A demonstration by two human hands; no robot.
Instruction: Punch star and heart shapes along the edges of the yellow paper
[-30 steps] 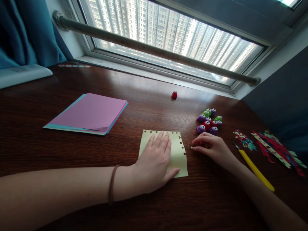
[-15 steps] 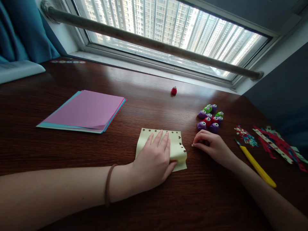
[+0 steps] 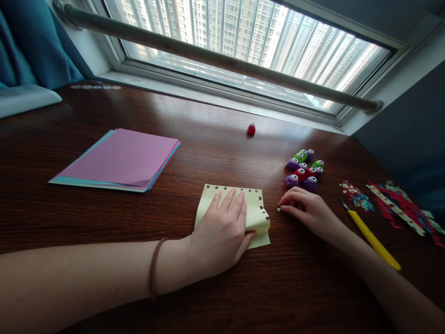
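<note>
A pale yellow paper sheet (image 3: 255, 208) with punched shapes along its top and right edges lies on the dark wooden table (image 3: 208, 139). My left hand (image 3: 222, 232) rests flat on it, fingers spread, and the sheet's right edge curls up by the thumb. My right hand (image 3: 308, 208) lies just to the right of the sheet, fingertips pinched at a tiny star-shaped paper cutout (image 3: 278, 209) on the table. A cluster of small purple, green and red paper punches (image 3: 303, 169) sits just beyond that hand.
A stack of pink and blue paper sheets (image 3: 120, 160) lies at the left. A lone red punch (image 3: 251, 129) stands near the window sill. A yellow craft knife (image 3: 371, 236), confetti bits (image 3: 356, 195) and punched paper strips (image 3: 403, 208) lie at the right.
My left hand has pulled the yellow sheet slightly, so its right edge now curls up. My right hand's fingertips have closed on the tiny cutout. The view has tilted a little.
</note>
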